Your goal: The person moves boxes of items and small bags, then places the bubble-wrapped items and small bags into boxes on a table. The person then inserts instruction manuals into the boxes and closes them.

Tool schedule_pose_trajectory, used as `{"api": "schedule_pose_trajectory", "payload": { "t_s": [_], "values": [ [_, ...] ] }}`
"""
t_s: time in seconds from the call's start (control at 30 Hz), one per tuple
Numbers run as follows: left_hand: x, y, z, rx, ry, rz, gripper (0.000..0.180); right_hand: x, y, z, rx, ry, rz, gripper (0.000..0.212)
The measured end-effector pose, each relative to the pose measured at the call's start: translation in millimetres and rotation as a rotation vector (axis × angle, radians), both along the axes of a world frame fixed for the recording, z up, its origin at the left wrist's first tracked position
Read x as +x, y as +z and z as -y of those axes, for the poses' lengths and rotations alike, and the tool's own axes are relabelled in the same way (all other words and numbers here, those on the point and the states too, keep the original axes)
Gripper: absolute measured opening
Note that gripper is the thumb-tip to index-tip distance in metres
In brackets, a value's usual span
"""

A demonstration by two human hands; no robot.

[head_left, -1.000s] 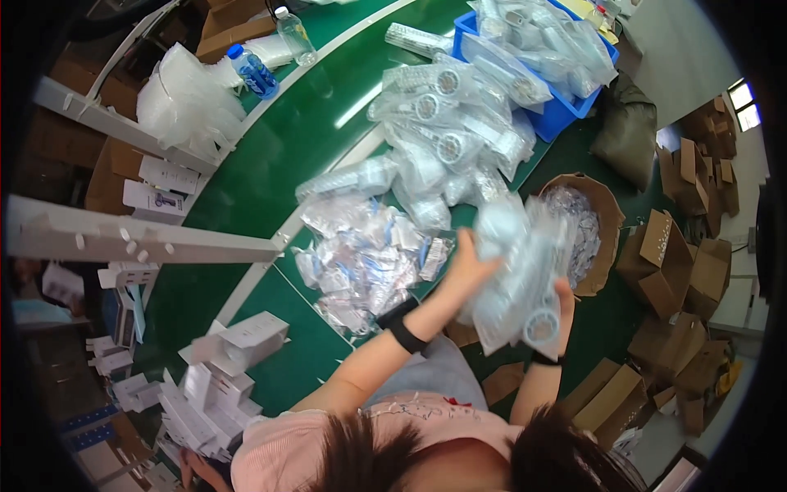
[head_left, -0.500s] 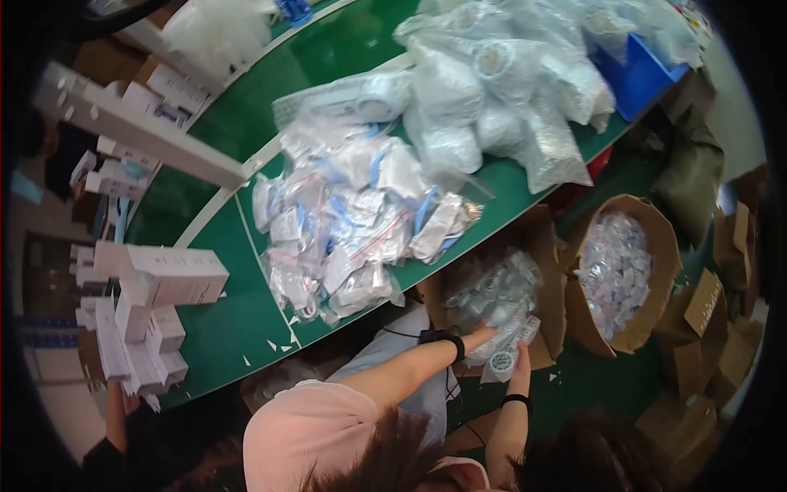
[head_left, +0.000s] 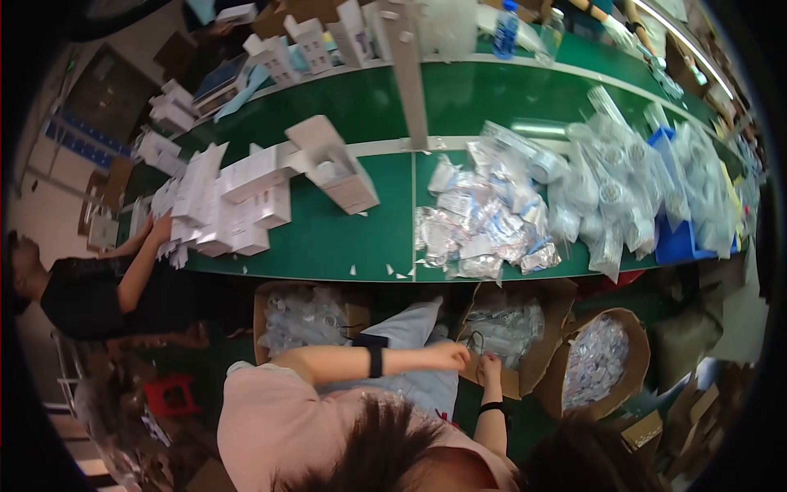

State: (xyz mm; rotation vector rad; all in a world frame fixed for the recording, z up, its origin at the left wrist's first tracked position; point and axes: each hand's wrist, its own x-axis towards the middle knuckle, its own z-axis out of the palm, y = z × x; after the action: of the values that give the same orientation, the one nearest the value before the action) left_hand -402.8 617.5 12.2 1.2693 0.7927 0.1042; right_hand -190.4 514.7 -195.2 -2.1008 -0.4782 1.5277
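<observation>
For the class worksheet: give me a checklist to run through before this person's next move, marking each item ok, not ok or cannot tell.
1. Left hand and right hand clear of bulky bags: ok, neither shows one.
2. Thin dark cord free of the fingers: cannot tell; it loops close by.
3. Carton beside the hands open: ok, clear bags show inside.
4. Large bags well back from the table's front edge: not ok, one reaches it.
</observation>
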Motion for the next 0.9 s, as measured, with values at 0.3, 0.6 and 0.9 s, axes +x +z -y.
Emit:
{"api": "schedule_pose_trajectory", "payload": {
  "t_s": [0.3, 0.6, 0.9],
  "values": [
    [-186.0, 170.9, -79.7, 0.627, 1.054, -0.170, 0.028, -133.5, 263.5, -140.9, 0.439, 0.927, -0.424, 0.016],
    [-246.0, 198.5, -169.9, 1.026, 1.059, -0.214, 0.043, -180.9, 309.3, -347.0, 1.076, 0.651, 0.985, 0.036],
    [-240.2, 174.8, -223.7, 1.058, 0.794, -0.276, 0.027, -192.9, 272.7, -408.5, 0.669, 0.886, 1.053, 0.035]
  ]
}}
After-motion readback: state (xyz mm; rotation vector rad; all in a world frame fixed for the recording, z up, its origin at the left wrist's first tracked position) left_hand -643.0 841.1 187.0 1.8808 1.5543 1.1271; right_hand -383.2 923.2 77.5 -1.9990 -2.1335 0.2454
